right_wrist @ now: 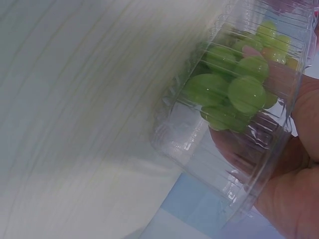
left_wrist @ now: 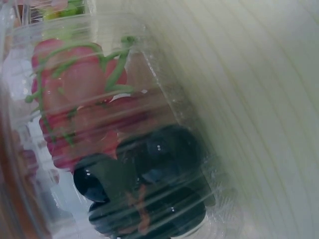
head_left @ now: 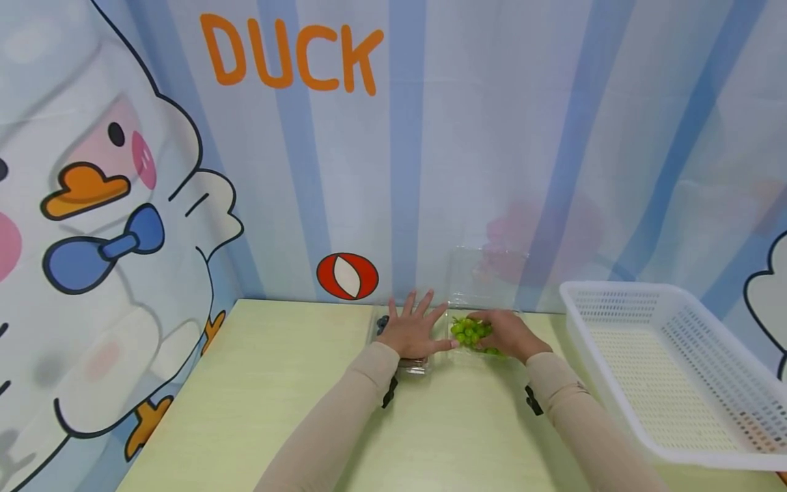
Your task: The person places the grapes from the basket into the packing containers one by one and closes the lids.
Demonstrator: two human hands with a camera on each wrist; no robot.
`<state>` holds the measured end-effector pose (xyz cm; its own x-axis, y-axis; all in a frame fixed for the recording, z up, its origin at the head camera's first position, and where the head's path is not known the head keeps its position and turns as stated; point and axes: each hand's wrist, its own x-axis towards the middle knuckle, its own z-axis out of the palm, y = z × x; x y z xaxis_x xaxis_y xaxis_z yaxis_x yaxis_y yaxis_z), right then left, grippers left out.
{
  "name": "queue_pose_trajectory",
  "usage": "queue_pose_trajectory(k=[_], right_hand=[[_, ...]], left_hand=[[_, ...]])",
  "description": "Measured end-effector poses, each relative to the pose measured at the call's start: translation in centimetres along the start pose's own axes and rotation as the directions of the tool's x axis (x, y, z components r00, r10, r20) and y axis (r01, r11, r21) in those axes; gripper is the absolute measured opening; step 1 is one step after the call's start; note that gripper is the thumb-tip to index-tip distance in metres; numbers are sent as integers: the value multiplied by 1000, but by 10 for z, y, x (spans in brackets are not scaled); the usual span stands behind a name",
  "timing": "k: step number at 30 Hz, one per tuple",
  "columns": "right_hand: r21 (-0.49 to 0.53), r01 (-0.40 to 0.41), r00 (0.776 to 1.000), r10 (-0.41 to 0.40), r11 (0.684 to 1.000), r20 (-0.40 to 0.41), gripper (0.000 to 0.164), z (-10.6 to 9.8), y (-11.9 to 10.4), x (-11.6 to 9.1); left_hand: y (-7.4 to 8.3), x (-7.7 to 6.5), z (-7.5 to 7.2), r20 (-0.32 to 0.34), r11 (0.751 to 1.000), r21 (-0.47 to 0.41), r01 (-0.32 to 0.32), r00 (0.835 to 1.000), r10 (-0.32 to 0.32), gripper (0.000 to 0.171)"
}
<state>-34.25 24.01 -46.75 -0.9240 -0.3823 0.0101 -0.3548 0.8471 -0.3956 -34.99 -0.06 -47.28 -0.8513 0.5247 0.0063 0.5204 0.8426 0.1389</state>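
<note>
My left hand (head_left: 412,333) spreads its straight fingers over a clear plastic box (head_left: 415,370) near the table's back edge. Through that box's wall, the left wrist view shows red grapes (left_wrist: 82,74) with green stems beside dark grapes (left_wrist: 174,152). Just to the right stands a second clear box (right_wrist: 199,181), its transparent lid (head_left: 482,277) raised at the back. Inside it my right hand (head_left: 509,335) grips a bunch of green grapes (head_left: 468,331), fingers curled around it. Some of the green grapes are hidden by the right hand.
A white perforated plastic basket (head_left: 627,396) stands at the right of the pale wooden table (head_left: 295,383). Behind the table hangs a blue and white striped curtain (head_left: 479,137) with a duck print.
</note>
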Motion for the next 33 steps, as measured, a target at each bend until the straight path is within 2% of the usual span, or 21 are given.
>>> queue_pose_trajectory(k=[22, 33], right_hand=[[-17, 29, 999, -30, 999, -23, 59, 1, -3, -2], [-42, 33, 999, -32, 999, 38, 62, -4, -4, 0]], left_hand=[[-1, -2, 0, -7, 1000, -1, -11, 1000, 11, 87], [0, -1, -2, 0, 1000, 12, -6, 1000, 6, 88]])
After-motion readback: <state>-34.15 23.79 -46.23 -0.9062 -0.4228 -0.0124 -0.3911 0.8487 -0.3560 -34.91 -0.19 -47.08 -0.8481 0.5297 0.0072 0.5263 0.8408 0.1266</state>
